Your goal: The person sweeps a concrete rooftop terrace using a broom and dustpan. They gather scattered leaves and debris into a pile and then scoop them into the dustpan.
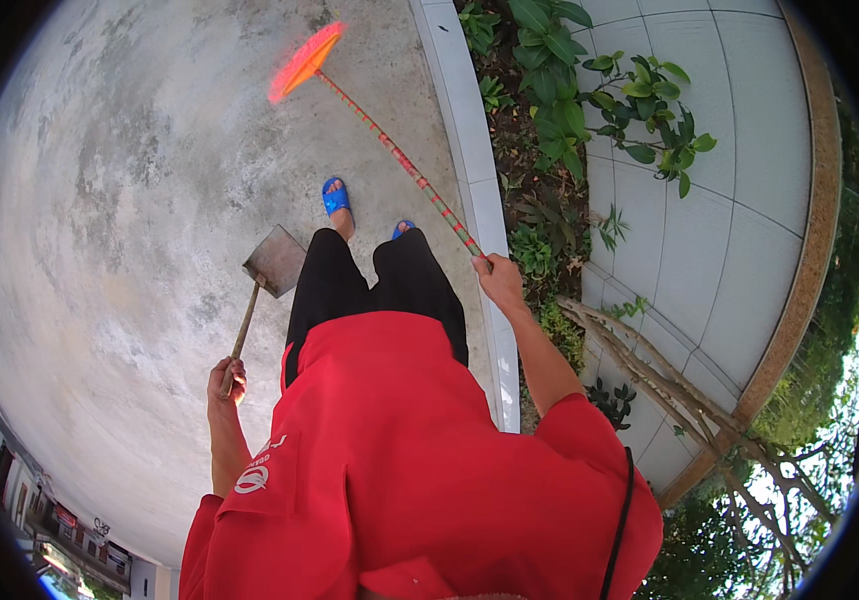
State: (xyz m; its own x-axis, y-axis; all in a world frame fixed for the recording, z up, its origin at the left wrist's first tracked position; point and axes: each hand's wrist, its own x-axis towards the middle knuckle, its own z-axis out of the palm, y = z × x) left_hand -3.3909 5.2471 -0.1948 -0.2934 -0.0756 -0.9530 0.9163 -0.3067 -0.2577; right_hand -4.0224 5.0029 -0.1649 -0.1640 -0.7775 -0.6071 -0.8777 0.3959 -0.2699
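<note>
My left hand [227, 381] grips the end of the wooden handle of a dustpan [276, 261], whose flat square metal pan is beside my leg on the left. In my right hand [501, 283] is the upper end of a broom's long striped red and green handle [414, 172]. The handle slants away to an orange broom head [311, 61] with pinkish-red bristles, out ahead over the concrete. Whether the bristles or the pan touch the ground I cannot tell.
Stained concrete ground [122, 225] spreads ahead and left. A pale tiled curb [467, 112] borders a planting bed [542, 187] on the right, backed by a tiled wall [699, 150]. Bare branches [647, 367] lean across that wall. Blue slippers [336, 196] are on my feet.
</note>
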